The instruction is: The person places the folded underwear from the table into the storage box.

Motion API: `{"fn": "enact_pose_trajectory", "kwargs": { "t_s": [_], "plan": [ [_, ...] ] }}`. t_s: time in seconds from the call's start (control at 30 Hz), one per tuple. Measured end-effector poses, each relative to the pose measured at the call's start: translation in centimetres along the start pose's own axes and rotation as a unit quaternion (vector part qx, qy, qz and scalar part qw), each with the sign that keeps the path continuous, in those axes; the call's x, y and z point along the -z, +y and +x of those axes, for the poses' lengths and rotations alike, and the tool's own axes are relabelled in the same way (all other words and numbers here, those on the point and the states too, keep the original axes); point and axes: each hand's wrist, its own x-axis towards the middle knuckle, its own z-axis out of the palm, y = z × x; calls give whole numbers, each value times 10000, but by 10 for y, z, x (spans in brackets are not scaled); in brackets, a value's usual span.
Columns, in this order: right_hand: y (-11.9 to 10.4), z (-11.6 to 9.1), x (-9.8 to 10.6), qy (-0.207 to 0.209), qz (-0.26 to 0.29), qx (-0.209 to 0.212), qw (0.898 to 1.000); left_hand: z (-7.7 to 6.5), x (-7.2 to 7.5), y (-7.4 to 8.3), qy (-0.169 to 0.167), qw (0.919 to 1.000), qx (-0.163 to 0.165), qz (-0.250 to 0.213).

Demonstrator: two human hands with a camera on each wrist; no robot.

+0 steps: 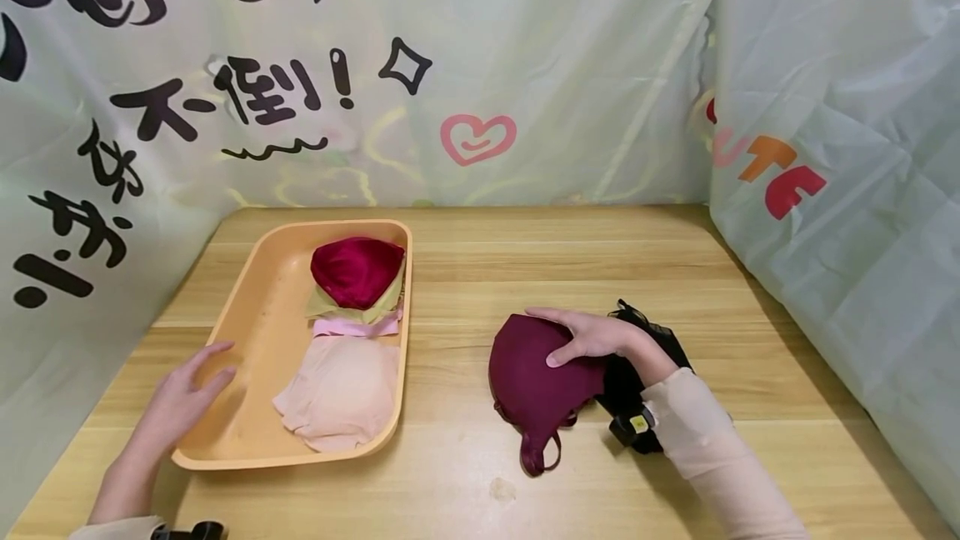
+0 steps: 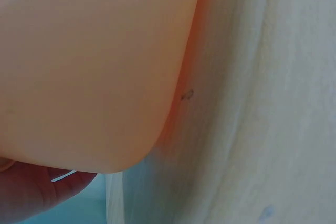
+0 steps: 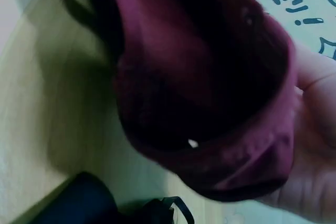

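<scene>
My right hand [image 1: 592, 335] holds a maroon bra [image 1: 536, 369], thumb on the near side and fingers along its top. Its straps dangle toward the table's front; in the right wrist view the hollow cup side of the bra [image 3: 173, 66] faces the camera. Partly hidden behind that forearm lies a black bra [image 1: 663, 336] with a lacy edge. At the left rim of the orange tray [image 1: 255, 273], my left hand [image 1: 180, 398] rests with thumb and forefinger loosely spread over the edge. In the left wrist view the tray's outer wall [image 2: 94, 77] covers most of those fingers.
Down the tray's right side lie a crimson bra [image 1: 356, 269], a yellowish one [image 1: 326, 307], a lilac one [image 1: 356, 326] and a pale pink one [image 1: 345, 390]. Printed cloth curtains [image 1: 585, 90] border the wooden table [image 1: 465, 273] at the back and sides.
</scene>
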Motion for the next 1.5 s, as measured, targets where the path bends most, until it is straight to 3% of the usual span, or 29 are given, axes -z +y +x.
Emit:
{"fn": "enact_pose_trajectory", "kwargs": {
  "t_s": [0.3,0.6,0.83,1.17,1.5],
  "plan": [
    [-4,-1,1,317,542,673,9958,1,0,0,-51,10000,6,-16],
    [-4,-3,6,1037,1618,638,9793,0,-1,-2,-80,9999,-9,-84],
    [-9,-5,5,1303,1975,425,9707,1,1,-1,-11,9999,-75,-85],
    [-21,-4,2,1971,2577,767,9428,0,-1,-3,24,9998,-117,-169],
    [-28,-3,1,2234,2993,1002,9222,0,-2,-3,87,9998,-126,-102]
  ]
}}
